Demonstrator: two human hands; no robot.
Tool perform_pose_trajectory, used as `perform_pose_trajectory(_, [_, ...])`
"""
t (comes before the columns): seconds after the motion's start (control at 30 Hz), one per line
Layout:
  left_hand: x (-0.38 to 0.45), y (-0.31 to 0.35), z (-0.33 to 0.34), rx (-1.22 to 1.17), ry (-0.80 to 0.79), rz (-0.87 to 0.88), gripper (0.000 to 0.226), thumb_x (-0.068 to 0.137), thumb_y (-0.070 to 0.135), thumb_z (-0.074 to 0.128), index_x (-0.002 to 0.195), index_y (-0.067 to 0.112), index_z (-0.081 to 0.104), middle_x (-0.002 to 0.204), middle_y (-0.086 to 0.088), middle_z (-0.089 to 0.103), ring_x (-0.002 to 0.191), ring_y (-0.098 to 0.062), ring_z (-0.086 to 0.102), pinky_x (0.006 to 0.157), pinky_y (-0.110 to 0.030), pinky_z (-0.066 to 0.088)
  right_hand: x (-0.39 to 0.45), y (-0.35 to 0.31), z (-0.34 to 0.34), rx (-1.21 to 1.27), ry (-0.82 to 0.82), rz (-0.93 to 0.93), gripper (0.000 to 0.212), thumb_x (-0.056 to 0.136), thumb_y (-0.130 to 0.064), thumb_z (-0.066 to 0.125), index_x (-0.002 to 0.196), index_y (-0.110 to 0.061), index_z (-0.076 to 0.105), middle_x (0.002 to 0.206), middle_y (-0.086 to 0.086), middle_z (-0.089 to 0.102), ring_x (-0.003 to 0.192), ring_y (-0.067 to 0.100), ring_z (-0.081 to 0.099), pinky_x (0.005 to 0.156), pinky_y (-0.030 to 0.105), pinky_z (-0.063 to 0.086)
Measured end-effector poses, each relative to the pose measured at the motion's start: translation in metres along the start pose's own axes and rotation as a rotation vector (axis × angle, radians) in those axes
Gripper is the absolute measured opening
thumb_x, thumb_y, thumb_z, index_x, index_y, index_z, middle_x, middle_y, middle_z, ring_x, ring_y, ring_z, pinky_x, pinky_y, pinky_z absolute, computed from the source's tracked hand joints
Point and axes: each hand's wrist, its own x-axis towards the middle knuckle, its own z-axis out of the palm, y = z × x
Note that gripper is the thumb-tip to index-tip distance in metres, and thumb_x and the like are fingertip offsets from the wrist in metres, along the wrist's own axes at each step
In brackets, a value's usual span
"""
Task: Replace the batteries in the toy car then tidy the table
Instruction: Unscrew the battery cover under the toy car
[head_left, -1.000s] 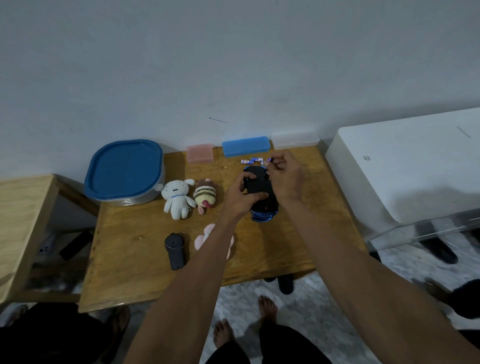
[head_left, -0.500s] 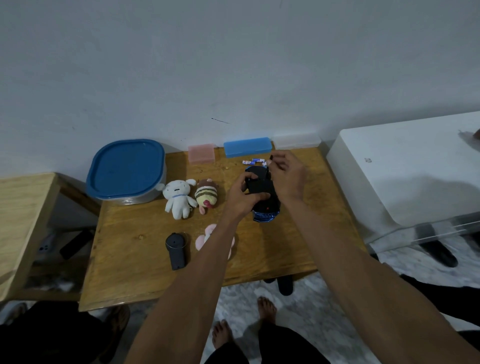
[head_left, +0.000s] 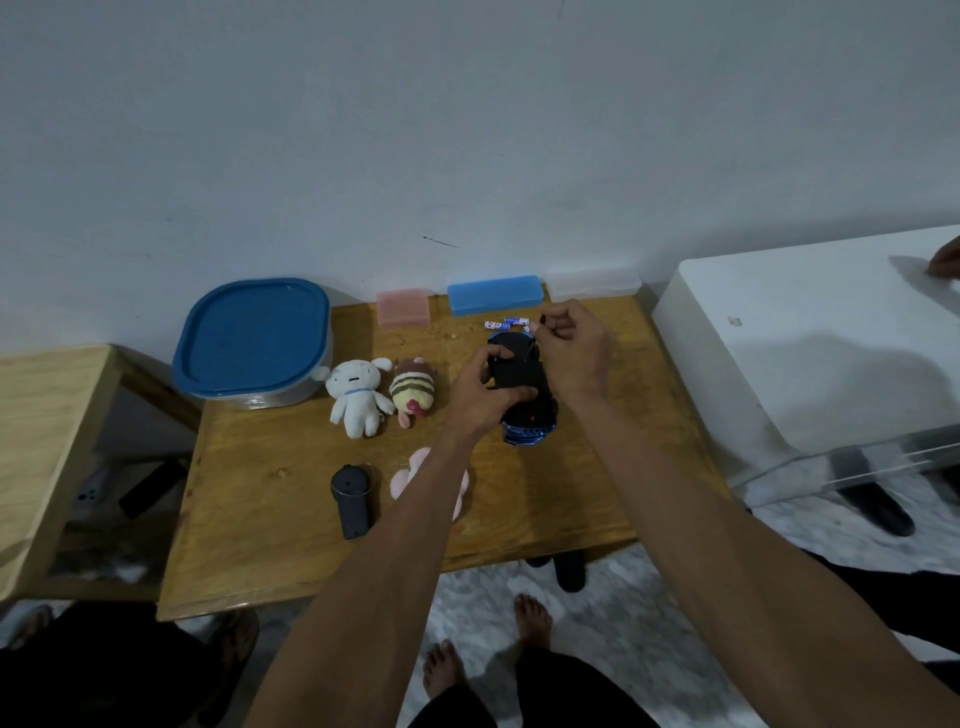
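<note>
Fingers of left hand (head_left: 480, 395) clasp toy car (head_left: 524, 395); right hand (head_left: 571, 348) pinched, batteries (head_left: 506, 323) behind

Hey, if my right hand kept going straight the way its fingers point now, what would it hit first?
Probably the loose batteries, lying just past the right hand and its fingers, which point left toward them. Height above the table is unclear, so it might pass over them.

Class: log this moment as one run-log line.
step: battery swap | left hand: steadies toy car | right hand: pinches small dark item | batteries: on table
</note>
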Motion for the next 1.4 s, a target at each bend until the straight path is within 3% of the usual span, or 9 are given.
perform_pose_trajectory(0.23, [0.0, 0.001, 0.004, -0.002, 0.004, 0.002, 0.05, 0.071, 0.009, 0.087, 0.106, 0.028, 0.057, 0.119, -0.002, 0.066, 0.107, -0.024, 0.066, 0.083, -0.048, 0.062, 0.0, 0.0, -0.002, -0.026, -0.03, -0.044, 0.019, 0.085, -0.013, 0.077, 0.104, -0.014, 0.074, 0.09, -0.009, 0.069, 0.08, 0.001, 0.064, 0.07, 0.009, 0.052])
perform_pose_trajectory(0.37, [-0.001, 0.002, 0.007, -0.014, 0.005, -0.007, 0.049, 0.07, 0.011, 0.088, 0.103, 0.028, 0.057, 0.118, -0.001, 0.067, 0.107, -0.024, 0.066, 0.083, -0.049, 0.062, 0.001, -0.001, -0.004, -0.034, -0.053, -0.067, 0.021, 0.087, -0.009, 0.074, 0.107, -0.011, 0.075, 0.097, -0.003, 0.074, 0.085, 0.004, 0.067, 0.078, 0.013, 0.055])
perform_pose_trajectory(0.57, [-0.001, 0.001, 0.009, -0.007, 0.006, 0.005, 0.05, 0.066, 0.013, 0.09, 0.098, 0.033, 0.057, 0.118, -0.003, 0.068, 0.107, -0.026, 0.067, 0.082, -0.051, 0.061, 0.0, -0.003, -0.005, -0.041, -0.05, -0.086, 0.023, 0.087, -0.005, 0.072, 0.109, -0.01, 0.076, 0.098, 0.0, 0.074, 0.079, -0.003, 0.061, 0.073, 0.003, 0.048])
perform_pose_trajectory(0.77, [-0.002, 0.0, 0.01, -0.011, 0.007, 0.024, 0.049, 0.07, 0.008, 0.088, 0.106, 0.023, 0.057, 0.116, -0.003, 0.068, 0.106, -0.022, 0.067, 0.084, -0.045, 0.062, -0.001, -0.003, -0.007, -0.042, -0.047, -0.071, 0.024, 0.087, -0.009, 0.074, 0.111, -0.012, 0.076, 0.098, -0.005, 0.072, 0.079, -0.004, 0.062, 0.074, 0.007, 0.05])
perform_pose_trajectory(0.9, [-0.004, -0.003, 0.01, -0.017, 0.013, 0.028, 0.05, 0.071, 0.009, 0.088, 0.107, 0.023, 0.057, 0.117, -0.005, 0.067, 0.107, -0.023, 0.066, 0.083, -0.044, 0.062, -0.002, -0.003, -0.01, -0.047, -0.045, -0.063, 0.029, 0.089, -0.006, 0.071, 0.117, -0.011, 0.073, 0.099, -0.003, 0.073, 0.085, 0.006, 0.066, 0.08, 0.016, 0.055])
perform_pose_trajectory(1.13, [0.0, -0.005, 0.009, 0.014, 0.019, 0.014, 0.05, 0.07, 0.013, 0.088, 0.107, 0.028, 0.057, 0.122, -0.003, 0.065, 0.11, -0.023, 0.065, 0.084, -0.046, 0.062, -0.001, 0.002, -0.01, -0.085, -0.043, -0.091, 0.024, 0.087, -0.011, 0.075, 0.111, -0.012, 0.074, 0.096, -0.003, 0.073, 0.082, 0.002, 0.063, 0.074, 0.016, 0.056])
perform_pose_trajectory(1.3, [0.002, -0.005, 0.011, 0.028, 0.022, 0.015, 0.05, 0.07, 0.014, 0.089, 0.103, 0.032, 0.057, 0.12, -0.001, 0.066, 0.108, -0.022, 0.065, 0.082, -0.046, 0.062, 0.001, 0.004, -0.008, -0.071, -0.098, -0.067, 0.027, 0.089, -0.012, 0.073, 0.116, -0.016, 0.072, 0.101, -0.004, 0.073, 0.088, 0.003, 0.067, 0.073, 0.008, 0.052])
perform_pose_trajectory(1.4, [0.003, -0.002, 0.014, 0.051, 0.013, 0.019, 0.05, 0.071, 0.013, 0.088, 0.104, 0.032, 0.055, 0.121, -0.002, 0.065, 0.11, -0.022, 0.064, 0.082, -0.041, 0.062, 0.003, 0.004, -0.007, -0.058, -0.083, -0.038, 0.026, 0.09, -0.011, 0.072, 0.115, -0.016, 0.07, 0.093, -0.008, 0.068, 0.081, -0.003, 0.062, 0.073, 0.013, 0.055])
